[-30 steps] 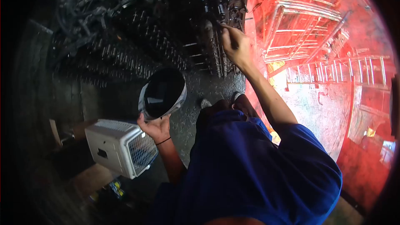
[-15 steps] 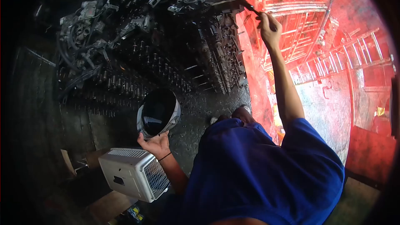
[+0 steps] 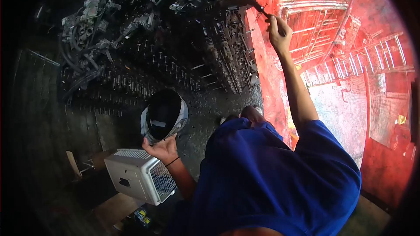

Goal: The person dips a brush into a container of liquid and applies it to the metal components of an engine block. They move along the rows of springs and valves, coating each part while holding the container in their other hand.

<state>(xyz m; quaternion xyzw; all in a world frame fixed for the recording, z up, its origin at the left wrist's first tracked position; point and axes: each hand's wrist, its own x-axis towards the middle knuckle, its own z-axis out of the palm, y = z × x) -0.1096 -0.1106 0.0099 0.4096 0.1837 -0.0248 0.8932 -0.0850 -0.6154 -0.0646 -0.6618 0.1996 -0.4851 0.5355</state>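
Observation:
My left hand point(image 3: 162, 148) holds up a round, cut-down container point(image 3: 181, 122) from below, its thumb against the side. Dark, glossy liquid point(image 3: 164, 111) lies inside. My right hand point(image 3: 280, 37), stretched out to the upper right, is closed on the dark handle of what looks like a paintbrush point(image 3: 262, 11). The brush's black head is at the end of a metal engine part point(image 3: 225, 2); whether it touches cannot be made out in the dark. Around it lie greasy engine parts with rows of valve springs point(image 3: 223, 57), left of the brush.
A pale pet carrier point(image 3: 131, 177) with a wire door stands below my left hand. More engine parts point(image 3: 89, 30) crowd the upper left. A red-lit wall or sheet point(image 3: 269, 78) runs along the right, with metal frames and a ladder-like rack point(image 3: 372, 59) beyond it.
My right hand and the brush have shifted slightly down and left in view. The container in my left hand has moved slightly left and tilted a little.

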